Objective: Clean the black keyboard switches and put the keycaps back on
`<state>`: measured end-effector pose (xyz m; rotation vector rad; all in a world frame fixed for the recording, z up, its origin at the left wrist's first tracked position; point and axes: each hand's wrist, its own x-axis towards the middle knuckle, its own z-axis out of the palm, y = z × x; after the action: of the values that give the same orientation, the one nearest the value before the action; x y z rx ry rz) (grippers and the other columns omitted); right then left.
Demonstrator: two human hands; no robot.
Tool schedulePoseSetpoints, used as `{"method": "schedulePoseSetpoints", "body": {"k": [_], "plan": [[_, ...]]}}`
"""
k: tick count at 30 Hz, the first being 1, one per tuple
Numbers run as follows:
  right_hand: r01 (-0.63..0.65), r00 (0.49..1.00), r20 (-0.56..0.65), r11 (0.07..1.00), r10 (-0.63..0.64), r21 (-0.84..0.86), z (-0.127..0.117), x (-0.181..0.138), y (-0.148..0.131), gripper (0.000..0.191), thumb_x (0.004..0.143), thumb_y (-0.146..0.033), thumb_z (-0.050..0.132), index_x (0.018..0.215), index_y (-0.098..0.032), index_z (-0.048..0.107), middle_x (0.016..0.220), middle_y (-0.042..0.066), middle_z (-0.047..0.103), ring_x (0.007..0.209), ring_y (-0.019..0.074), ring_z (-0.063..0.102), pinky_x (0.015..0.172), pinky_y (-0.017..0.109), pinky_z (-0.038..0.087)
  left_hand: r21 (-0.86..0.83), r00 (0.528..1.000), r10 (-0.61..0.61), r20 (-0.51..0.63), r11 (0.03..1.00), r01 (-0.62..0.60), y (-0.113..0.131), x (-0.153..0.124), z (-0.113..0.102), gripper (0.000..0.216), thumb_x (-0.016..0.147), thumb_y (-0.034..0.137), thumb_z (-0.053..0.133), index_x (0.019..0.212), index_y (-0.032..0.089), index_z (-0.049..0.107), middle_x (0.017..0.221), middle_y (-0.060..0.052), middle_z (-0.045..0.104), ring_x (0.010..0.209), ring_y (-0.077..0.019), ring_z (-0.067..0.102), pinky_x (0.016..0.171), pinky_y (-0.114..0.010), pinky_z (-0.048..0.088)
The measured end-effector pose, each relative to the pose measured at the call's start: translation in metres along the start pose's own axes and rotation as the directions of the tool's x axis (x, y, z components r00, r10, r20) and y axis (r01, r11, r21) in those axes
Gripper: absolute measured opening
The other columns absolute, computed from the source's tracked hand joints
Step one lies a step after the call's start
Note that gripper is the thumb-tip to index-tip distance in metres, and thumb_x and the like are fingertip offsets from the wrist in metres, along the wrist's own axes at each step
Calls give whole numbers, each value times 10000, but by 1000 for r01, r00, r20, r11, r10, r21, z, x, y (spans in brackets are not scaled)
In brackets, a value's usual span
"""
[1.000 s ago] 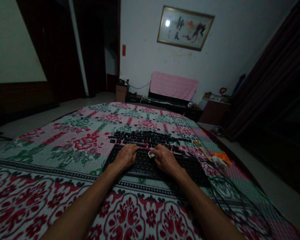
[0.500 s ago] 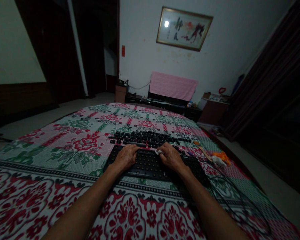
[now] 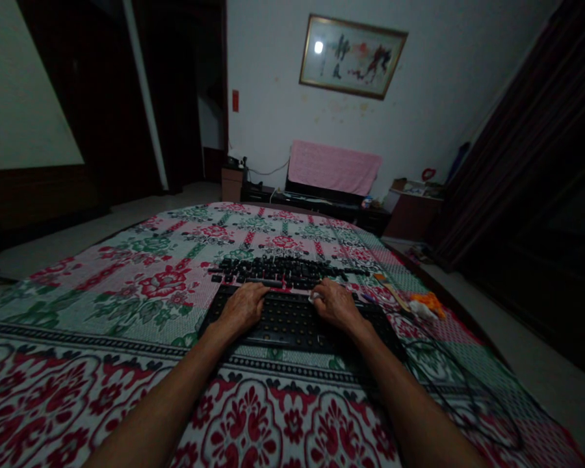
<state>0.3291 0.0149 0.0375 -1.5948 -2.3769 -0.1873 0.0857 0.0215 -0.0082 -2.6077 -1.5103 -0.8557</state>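
A black keyboard base (image 3: 283,325) with its keycaps off lies in front of me, rows of small round key posts showing. My left hand (image 3: 244,307) grips its upper left part, thumb stretched along the far edge. At the far edge right of the middle, my right hand (image 3: 338,302) pinches a small white wad (image 3: 314,297), tissue or cloth, against the base; the fingers partly cover it. Just beyond the base, loose black keycaps (image 3: 283,266) are laid out in rows, with the long space bar (image 3: 266,283) nearest.
Right of the keyboard lie a brush with a wooden handle (image 3: 392,292), an orange cloth (image 3: 429,304), a white wad (image 3: 423,311) and a looped black cable (image 3: 468,409). A patterned cloth (image 3: 127,312) covers the table. A pink towel (image 3: 334,168) drapes a screen behind.
My right hand has slid a little to the right along the keyboard's far edge with the white wad. My left hand keeps its place on the keyboard. The view has shifted slightly.
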Motion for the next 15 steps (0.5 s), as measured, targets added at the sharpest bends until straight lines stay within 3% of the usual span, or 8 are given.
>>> {"method": "schedulePoseSetpoints", "body": {"k": [4, 10, 15], "plan": [[65, 995, -75, 996, -60, 66, 3, 0, 0, 221, 800, -161, 428, 913, -187, 616, 851, 50, 514, 809, 150, 467, 722, 248, 330, -4, 1000, -9, 20, 1000, 9, 0, 1, 0, 343, 801, 155, 410, 1097, 176, 583, 1100, -66, 606, 1048, -196, 523, 953, -335, 404], [95, 994, -62, 995, -92, 44, 12, -1, -9, 195, 770, -155, 465, 885, -181, 620, 861, 55, 504, 814, 157, 450, 740, 260, 327, 31, 1000, -1, 27, 1000, 0, -3, 2, -11, 314, 797, 178, 427, 1052, 167, 609, 1097, -68, 611, 1031, -192, 539, 948, -326, 408], [78, 995, -58, 996, -75, 45, 13, -1, -9, 200, 778, -170, 456, 896, -179, 618, 886, 62, 505, 828, 159, 452, 764, 262, 328, 148, 993, -109, -53, 982, 115, -22, -2, -23, 304, 785, 209, 445, 1023, 147, 624, 1081, -96, 614, 1008, -217, 545, 934, -361, 405]]}}
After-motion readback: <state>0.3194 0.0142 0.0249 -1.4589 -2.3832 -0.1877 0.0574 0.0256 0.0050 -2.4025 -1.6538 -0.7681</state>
